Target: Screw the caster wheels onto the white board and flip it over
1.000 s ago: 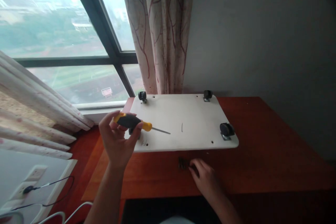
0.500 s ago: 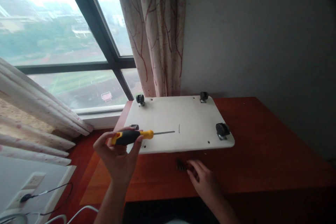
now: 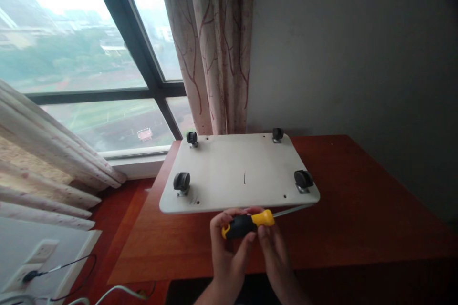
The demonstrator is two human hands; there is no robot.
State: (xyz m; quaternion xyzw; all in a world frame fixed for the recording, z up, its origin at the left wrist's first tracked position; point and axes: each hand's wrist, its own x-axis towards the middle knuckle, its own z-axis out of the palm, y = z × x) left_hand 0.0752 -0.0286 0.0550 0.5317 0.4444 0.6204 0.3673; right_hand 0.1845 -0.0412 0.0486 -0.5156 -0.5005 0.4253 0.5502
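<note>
A screwdriver (image 3: pixel 242 227) with a black and yellow handle lies level in front of the white board, its shaft pointing right. My left hand (image 3: pixel 227 252) is closed around the black part of the handle. At the yellow collar, my right hand (image 3: pixel 277 255) grips with its thumb below and fingers behind; anything else in that palm is hidden. Just beyond both hands, the white board (image 3: pixel 222 167) rests on the table with black casters upward: near left (image 3: pixel 182 181), near right (image 3: pixel 303 179), far left (image 3: pixel 192 138) and far right (image 3: pixel 277 134).
The reddish wooden table (image 3: pixel 358 200) extends to the right, towards a grey wall (image 3: pixel 339 47). A curtain (image 3: pixel 222 47) hangs behind the board beside a window (image 3: pixel 78 57). Lower left, a wall socket (image 3: pixel 45 251) has a plug and cables.
My left hand has brought the screwdriver right and down, off the board's near-left caster. My right hand has left the small dark pieces on the table and joined it; those pieces no longer show.
</note>
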